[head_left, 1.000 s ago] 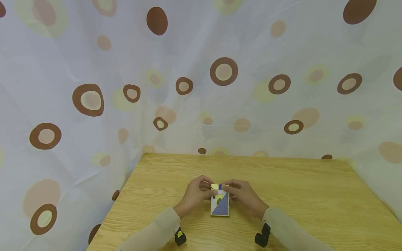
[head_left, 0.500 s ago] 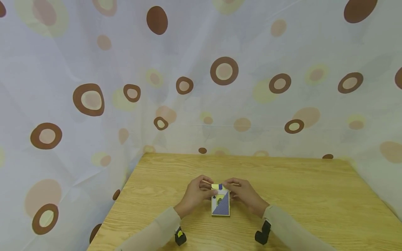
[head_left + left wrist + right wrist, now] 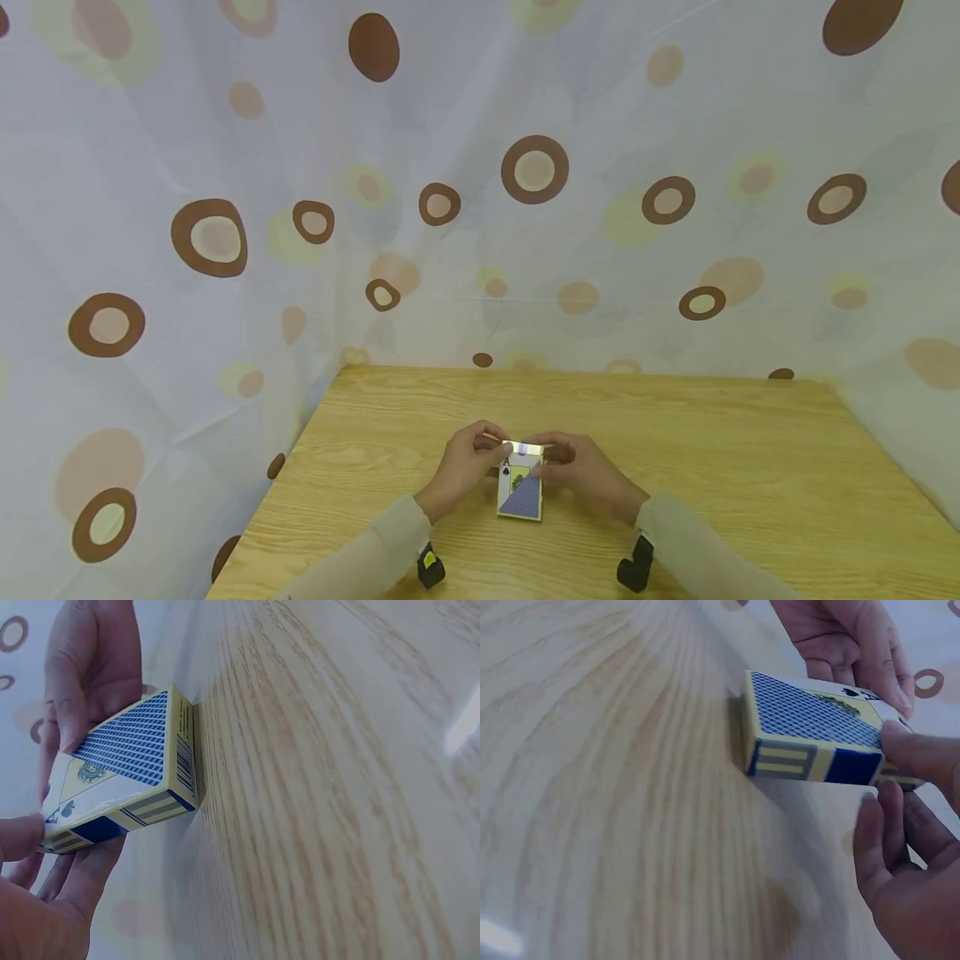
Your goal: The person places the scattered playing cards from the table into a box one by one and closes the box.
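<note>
A boxed deck of playing cards (image 3: 519, 498), blue-checked and white with a spade ace printed on its face, is held between both hands. At its far left corner, my left hand (image 3: 463, 463) pinches it, thumb on the face and fingers behind. My right hand (image 3: 592, 475) grips the right edge, its thumb lying on the printed face. In the left wrist view the box (image 3: 124, 746) shows a barcode on its near end, low over the wood. The right wrist view shows the striped yellow and blue side of the box (image 3: 810, 720), with right fingers underneath.
The wood-grain table (image 3: 720, 467) spreads around the hands on all sides. Behind and to the left hangs a white sheet (image 3: 465, 100) with brown and beige spots. Black wrist cameras (image 3: 636, 567) sit below both cuffs.
My right thumb has moved from the box's far end down onto its right face. The box has shifted slightly left and tilted, and its far end now catches bright light.
</note>
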Available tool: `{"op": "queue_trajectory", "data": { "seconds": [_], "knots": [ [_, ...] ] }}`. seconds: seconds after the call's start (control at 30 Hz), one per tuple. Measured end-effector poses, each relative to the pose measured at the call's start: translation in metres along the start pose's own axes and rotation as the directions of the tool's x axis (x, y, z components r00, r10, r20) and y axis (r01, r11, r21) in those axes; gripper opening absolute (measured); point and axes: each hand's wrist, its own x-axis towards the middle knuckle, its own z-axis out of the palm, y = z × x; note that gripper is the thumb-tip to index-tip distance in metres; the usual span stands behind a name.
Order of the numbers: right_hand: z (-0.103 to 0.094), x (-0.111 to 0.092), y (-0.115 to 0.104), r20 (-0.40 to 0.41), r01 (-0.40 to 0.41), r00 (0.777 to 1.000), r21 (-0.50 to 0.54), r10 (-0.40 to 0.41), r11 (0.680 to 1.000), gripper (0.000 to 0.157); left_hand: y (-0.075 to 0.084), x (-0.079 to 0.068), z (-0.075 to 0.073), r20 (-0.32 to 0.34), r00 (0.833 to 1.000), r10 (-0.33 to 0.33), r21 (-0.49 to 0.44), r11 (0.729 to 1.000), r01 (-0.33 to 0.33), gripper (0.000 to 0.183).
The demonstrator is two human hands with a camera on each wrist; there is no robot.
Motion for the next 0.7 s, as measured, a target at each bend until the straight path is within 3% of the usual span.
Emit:
{"op": "queue_trajectory", "data": {
  "seconds": [0.27, 0.43, 0.7],
  "knots": [
    [0.005, 0.0, 0.003, -0.07, 0.025, 0.997, -0.012, -0.026, 1.0, 0.042, 0.002, 0.0, -0.001, 0.024, 1.0, 0.003, -0.034, 0.999, -0.003, 0.017],
    [0.009, -0.002, 0.004, -0.119, 0.036, 0.992, -0.036, -0.04, 0.999, 0.035, 0.002, -0.001, -0.004, 0.057, 0.998, -0.001, 0.077, 0.997, -0.004, 0.027],
    [0.011, -0.002, 0.008, -0.187, 0.039, 0.98, -0.158, -0.069, 0.987, 0.032, -0.001, -0.003, -0.007, 0.164, 0.986, -0.007, 0.235, 0.971, -0.033, 0.066]
  ]
}}
